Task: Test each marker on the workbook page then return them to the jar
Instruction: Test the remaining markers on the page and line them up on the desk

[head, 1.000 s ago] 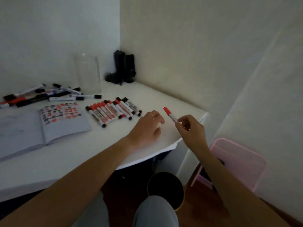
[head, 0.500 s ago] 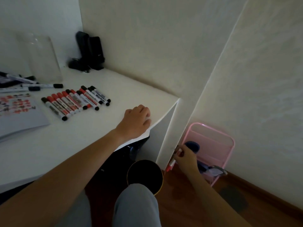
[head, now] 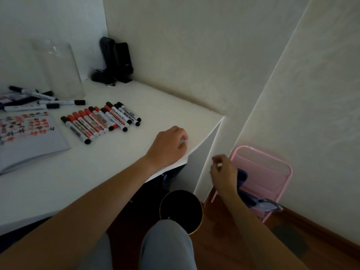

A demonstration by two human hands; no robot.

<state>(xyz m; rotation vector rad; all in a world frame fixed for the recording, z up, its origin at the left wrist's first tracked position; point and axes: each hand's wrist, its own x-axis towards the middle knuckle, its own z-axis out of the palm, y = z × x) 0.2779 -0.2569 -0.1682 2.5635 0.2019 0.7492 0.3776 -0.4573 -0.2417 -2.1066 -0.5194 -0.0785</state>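
A clear glass jar [head: 58, 69] stands at the back of the white desk [head: 81, 172]. In front of it lies a neat row of red- and black-capped markers [head: 101, 119]. A loose pile of more markers [head: 37, 100] lies to the left. The open workbook [head: 27, 141] shows red and black test marks. My left hand [head: 169, 145] rests on the desk near its right corner, fingers curled, holding nothing. My right hand [head: 222, 170] hangs below the desk edge beside the desk's side panel, fingers curled together. No marker shows in it.
A round black bin [head: 181, 209] stands on the wooden floor under the desk corner, just beyond my knee [head: 167, 244]. A pink wire rack [head: 261, 172] with dark items leans at the wall on the right. Black devices [head: 116, 63] sit in the desk's back corner.
My right hand took the red marker from above the desk down towards the bin, and has now risen a little with no marker visible. My view has turned right. The left hand stayed put.
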